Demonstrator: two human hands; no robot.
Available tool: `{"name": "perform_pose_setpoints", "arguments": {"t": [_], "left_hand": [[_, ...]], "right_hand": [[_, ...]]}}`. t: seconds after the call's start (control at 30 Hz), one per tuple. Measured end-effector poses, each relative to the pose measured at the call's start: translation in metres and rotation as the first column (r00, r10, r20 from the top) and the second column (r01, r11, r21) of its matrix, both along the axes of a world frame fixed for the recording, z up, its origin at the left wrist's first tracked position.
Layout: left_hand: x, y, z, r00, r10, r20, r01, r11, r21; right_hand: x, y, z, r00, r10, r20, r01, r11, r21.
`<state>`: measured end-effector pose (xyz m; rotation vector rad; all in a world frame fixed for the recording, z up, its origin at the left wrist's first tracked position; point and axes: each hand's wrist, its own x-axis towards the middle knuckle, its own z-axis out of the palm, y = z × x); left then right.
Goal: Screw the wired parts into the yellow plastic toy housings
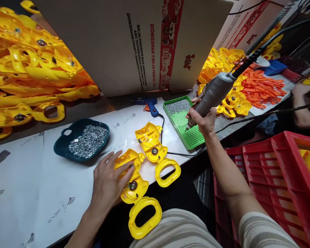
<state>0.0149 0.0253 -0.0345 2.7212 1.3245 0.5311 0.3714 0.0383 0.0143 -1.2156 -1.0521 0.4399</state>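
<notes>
My left hand (pixel 110 182) lies with spread fingers across a yellow plastic toy shell (pixel 133 194), its thumb side resting on the shell. This shell has a round speaker, thin wires and a loop handle that juts past the table edge. Beside it lies a second yellow shell (pixel 151 146) of the same form, untouched. My right hand (pixel 205 120) is wrapped round a grey electric screwdriver (pixel 214 93). The tool's tip points down over a green perforated tray (pixel 182 120), which holds small metal screws (pixel 178 106) at its far end.
A dark teal dish (pixel 62 146) of metal pieces stands left. A blue glue gun (pixel 152 107) lies behind the shells. Yellow shells (pixel 41 65) are heaped beside a cardboard box (pixel 113 44). Orange parts (pixel 260 86), a red crate (pixel 263 165) and another person's arm (pixel 303 106) are right.
</notes>
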Motion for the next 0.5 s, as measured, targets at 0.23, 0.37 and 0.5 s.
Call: {"name": "perform_pose_setpoints", "arguments": {"t": [0.23,0.37,0.5], "left_hand": [[0.000,0.000,-0.002,1.000,0.003,0.004,-0.003,1.000,-0.028],[-0.001,-0.001,-0.001,1.000,0.004,-0.007,-0.005,0.999,-0.039],[0.000,-0.002,0.003,1.000,0.004,-0.028,-0.005,0.999,-0.036]], "right_hand": [[-0.011,0.016,-0.007,0.978,-0.172,-0.116,0.186,0.974,0.131],[-0.014,0.020,-0.014,0.967,-0.232,-0.104,0.245,0.960,0.139],[-0.017,0.022,-0.017,0.969,-0.232,-0.087,0.243,0.959,0.148]]}}
